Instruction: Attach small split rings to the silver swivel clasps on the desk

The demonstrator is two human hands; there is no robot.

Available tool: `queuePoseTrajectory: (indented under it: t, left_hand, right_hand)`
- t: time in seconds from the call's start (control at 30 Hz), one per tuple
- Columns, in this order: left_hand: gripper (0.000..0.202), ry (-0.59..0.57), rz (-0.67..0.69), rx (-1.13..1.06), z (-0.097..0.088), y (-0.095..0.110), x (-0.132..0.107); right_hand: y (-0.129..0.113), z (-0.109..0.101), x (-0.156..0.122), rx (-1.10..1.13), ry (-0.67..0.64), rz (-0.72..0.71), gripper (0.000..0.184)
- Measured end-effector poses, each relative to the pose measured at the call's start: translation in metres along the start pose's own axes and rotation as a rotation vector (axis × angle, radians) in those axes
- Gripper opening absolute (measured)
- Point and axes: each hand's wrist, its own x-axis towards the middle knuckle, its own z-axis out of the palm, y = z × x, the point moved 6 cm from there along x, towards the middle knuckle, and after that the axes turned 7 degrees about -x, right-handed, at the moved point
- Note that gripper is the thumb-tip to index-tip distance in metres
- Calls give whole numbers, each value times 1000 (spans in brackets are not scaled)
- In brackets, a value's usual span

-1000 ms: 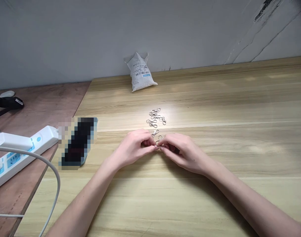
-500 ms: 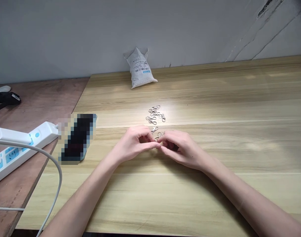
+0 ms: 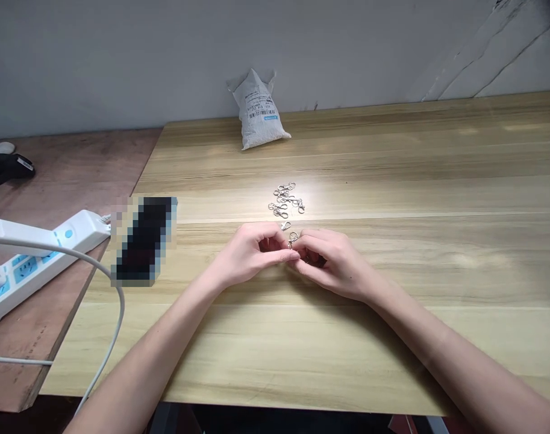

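My left hand (image 3: 252, 250) and my right hand (image 3: 335, 259) meet fingertip to fingertip above the table. Both pinch a small silver metal clasp with a ring (image 3: 293, 237), whose top shows between the fingers while its lower part is covered. Just beyond my left fingertips lies a single lobster clasp (image 3: 286, 226). Farther back, several silver swivel clasps with rings (image 3: 286, 198) rest in a loose cluster on the wood.
The wood-grain table (image 3: 392, 337) spreads in front of a grey wall. Against that wall leans a white plastic parcel bag (image 3: 260, 114). To the left are a blurred-out phone (image 3: 146, 241), a white power strip (image 3: 82, 232) and a looping white cable (image 3: 120, 307).
The whole view has shifted, so the table and items sit slightly higher in it. Both hands stay pinched together at the clasp, with only small finger movement.
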Motion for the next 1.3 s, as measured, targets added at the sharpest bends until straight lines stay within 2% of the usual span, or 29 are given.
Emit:
queuePoseTrajectory:
  t: [0.4,0.67,0.97,1.3]
  left_hand:
    - [8,-20,62,15,-2,9,-1]
    - [4,-10,46,48,-2,7,-2]
    - [2,-69,-37,-3,2,-1,-3]
    - [2,-82,-40,-3,3,-1,-3]
  right_hand:
    - [2,0,0,16,5,26,12]
    - [2,1,1,3,12,26,10]
    - [3,2,1,-8,0,32,10]
    - [2,2,1,-4,-8,20,14]
